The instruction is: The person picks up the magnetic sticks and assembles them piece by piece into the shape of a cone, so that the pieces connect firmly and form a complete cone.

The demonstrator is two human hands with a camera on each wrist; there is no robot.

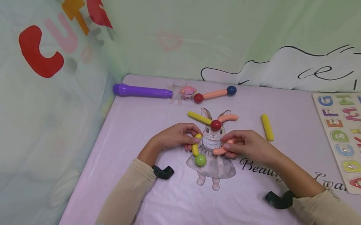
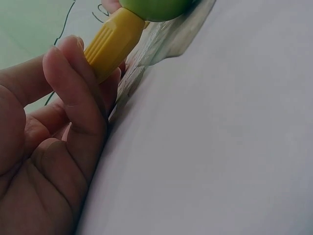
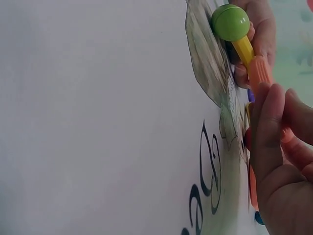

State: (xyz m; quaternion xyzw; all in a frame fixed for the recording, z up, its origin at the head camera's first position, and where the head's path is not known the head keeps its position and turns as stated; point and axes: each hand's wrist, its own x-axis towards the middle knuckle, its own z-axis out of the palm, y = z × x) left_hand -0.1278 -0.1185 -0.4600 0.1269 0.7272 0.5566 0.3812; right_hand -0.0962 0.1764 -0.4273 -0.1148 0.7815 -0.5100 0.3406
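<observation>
My left hand pinches a curved yellow rod that has a green ball on its lower end. In the left wrist view, thumb and fingers close around the ridged yellow rod just below the ball. Opposite it, my right hand pinches a curved orange rod, whose free end points toward the green ball. Just beyond both hands lies a red ball joined to a straight yellow rod and a curved orange rod.
Farther back lie a purple wand, a pink figure and an orange rod with a red and a blue ball. A loose yellow rod lies right of the hands. An alphabet board covers the table's right side.
</observation>
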